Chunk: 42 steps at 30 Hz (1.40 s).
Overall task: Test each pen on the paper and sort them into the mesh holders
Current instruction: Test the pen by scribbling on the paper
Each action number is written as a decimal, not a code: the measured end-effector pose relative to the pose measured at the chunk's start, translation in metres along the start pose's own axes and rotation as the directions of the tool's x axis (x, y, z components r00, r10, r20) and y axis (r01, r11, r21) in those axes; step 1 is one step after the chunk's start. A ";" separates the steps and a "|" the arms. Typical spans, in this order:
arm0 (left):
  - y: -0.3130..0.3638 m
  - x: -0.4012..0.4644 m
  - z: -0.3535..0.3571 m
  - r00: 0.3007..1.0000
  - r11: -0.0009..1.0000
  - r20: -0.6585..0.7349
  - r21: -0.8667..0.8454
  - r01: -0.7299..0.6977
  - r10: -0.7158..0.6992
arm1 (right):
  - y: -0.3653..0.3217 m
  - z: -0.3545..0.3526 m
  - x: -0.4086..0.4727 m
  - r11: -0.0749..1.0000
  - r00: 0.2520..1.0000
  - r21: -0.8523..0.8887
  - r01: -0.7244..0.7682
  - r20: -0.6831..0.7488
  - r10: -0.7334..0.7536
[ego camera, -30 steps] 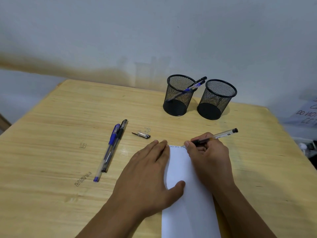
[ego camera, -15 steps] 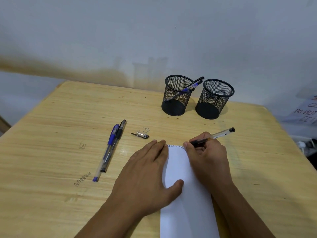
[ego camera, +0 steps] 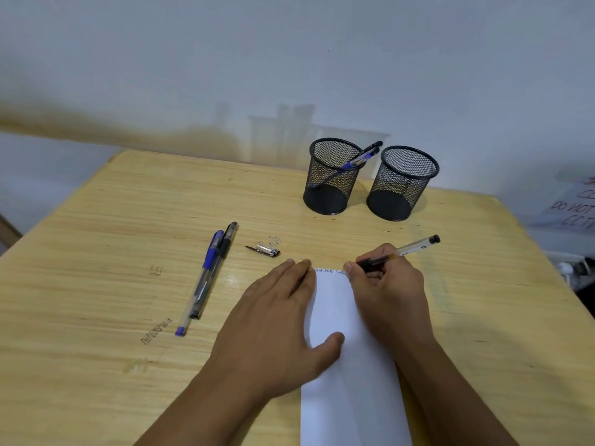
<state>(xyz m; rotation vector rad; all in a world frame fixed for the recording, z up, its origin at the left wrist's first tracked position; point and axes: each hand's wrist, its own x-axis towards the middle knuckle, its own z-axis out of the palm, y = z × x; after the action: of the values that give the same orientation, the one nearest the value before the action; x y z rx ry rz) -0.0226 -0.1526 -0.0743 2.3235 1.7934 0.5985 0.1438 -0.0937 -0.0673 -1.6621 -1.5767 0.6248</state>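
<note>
My right hand grips a clear black-capped pen with its tip on the top edge of the white paper, where small writing shows. My left hand lies flat on the paper's left side, fingers straight. A blue pen and a black pen lie side by side on the table to the left. A loose pen cap rests above my left fingertips. Two black mesh holders stand at the back: the left holder contains two pens, the right holder looks empty.
The wooden table has small scribbles on its surface at the left. A white wall rises behind it. A paper sign with handwriting sits past the table's right edge, with dark objects below it.
My right hand has shifted slightly along the paper's top edge while writing. My left hand stays flat on the paper.
</note>
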 end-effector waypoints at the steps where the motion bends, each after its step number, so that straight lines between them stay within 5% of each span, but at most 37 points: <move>1: 0.000 0.000 0.000 1.000 1.000 -0.001 0.000 0.002 -0.002 | 0.000 0.000 0.000 1.000 1.000 0.002 0.003 -0.008 -0.003; 42: 0.000 0.000 0.002 1.000 1.000 -0.001 -0.002 0.010 -0.010 | -0.004 -0.003 -0.001 1.000 1.000 0.008 -0.025 -0.015 0.025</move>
<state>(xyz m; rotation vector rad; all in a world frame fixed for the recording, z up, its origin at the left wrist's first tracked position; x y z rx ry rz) -0.0222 -0.1519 -0.0759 2.3124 1.8024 0.6002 0.1440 -0.0959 -0.0627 -1.6790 -1.5434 0.6293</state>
